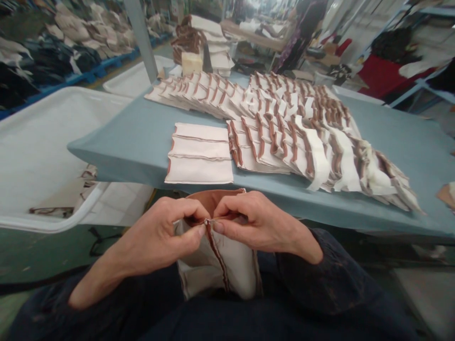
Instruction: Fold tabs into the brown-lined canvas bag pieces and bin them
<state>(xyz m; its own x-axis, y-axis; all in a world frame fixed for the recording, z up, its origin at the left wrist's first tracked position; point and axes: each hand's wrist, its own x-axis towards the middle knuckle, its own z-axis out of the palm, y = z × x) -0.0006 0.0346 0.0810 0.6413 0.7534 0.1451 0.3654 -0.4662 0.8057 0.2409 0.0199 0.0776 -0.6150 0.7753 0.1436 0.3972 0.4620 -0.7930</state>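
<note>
Left hand (165,234) and right hand (259,222) pinch my pouch (239,267) at the seamed rim, which a slack grip could misalign.

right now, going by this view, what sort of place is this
Probably a sewing or textile workshop: the left hand and right hand pinch a seamed fabric piece, similar pieces overlap in rows on a blue-covered table, and heaps of cloth lie behind.

green floor (60,251); blue-covered table (121,147); grey post (142,42) beyond; blurred wall (375,28) right, perhaps white
</note>
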